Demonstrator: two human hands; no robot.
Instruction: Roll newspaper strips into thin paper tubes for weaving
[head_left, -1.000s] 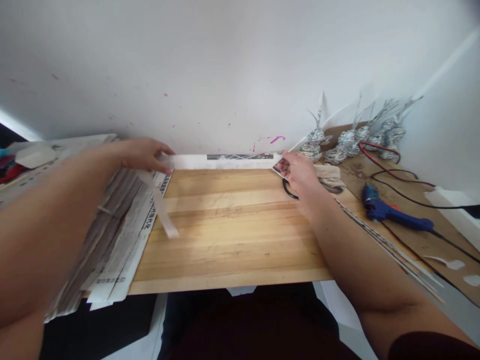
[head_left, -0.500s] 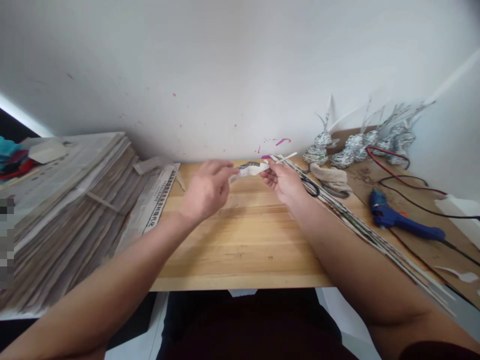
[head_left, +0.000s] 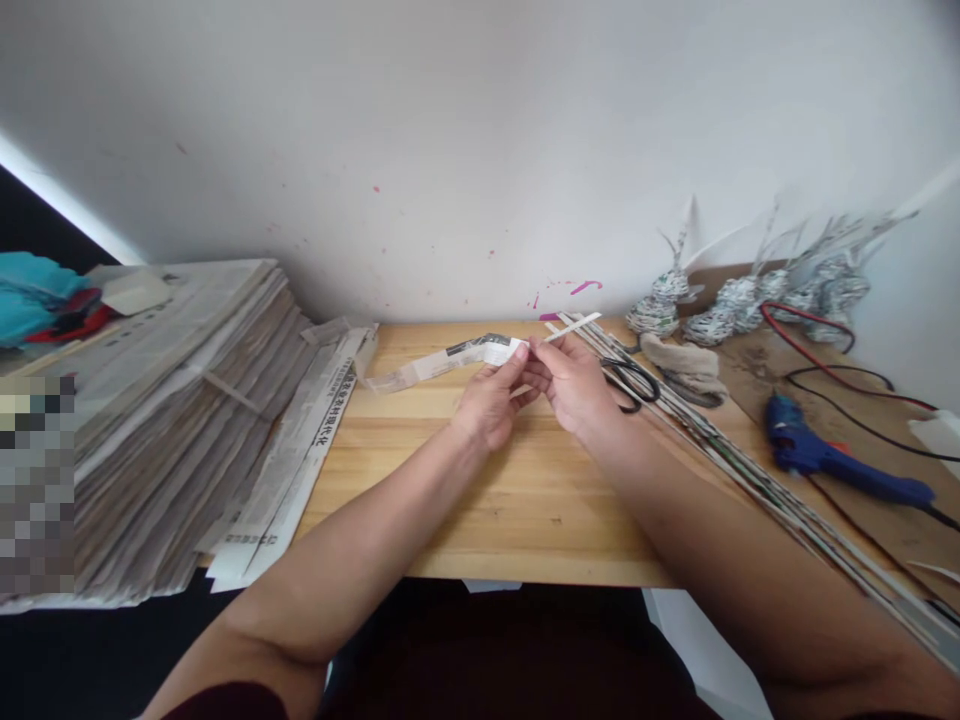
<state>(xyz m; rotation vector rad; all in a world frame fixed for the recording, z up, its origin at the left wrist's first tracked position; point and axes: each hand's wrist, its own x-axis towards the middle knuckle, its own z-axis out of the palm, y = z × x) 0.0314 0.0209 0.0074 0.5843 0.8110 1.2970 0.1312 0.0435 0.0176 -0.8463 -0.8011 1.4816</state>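
Observation:
A long newspaper strip (head_left: pixel 424 370) stretches from my fingers leftward across the wooden table (head_left: pixel 435 490), its far end by the flat newspaper strips. My left hand (head_left: pixel 491 400) pinches the strip near its right end, thumb on top. Close against it, my right hand (head_left: pixel 574 380) has its fingers closed on the same end, where the paper seems rolled or folded narrow. A thin white paper stick (head_left: pixel 574 327) sticks out to the upper right, past my right hand; whether it joins the strip is hidden by my fingers.
Left stands a tall newspaper stack (head_left: pixel 172 420), with cut newspaper strips (head_left: pixel 300 440) beside it. Right lie paper sticks (head_left: pixel 720 450), black-handled scissors (head_left: pixel 634 380), a cloth (head_left: pixel 686 365) and a blue glue gun (head_left: pixel 840 460). Woven paper figures (head_left: pixel 735 305) stand by the wall.
My left hand has moved right to meet my right hand and now grips the strip. The strip's loose length lies spread out to the left. The view has shifted slightly left.

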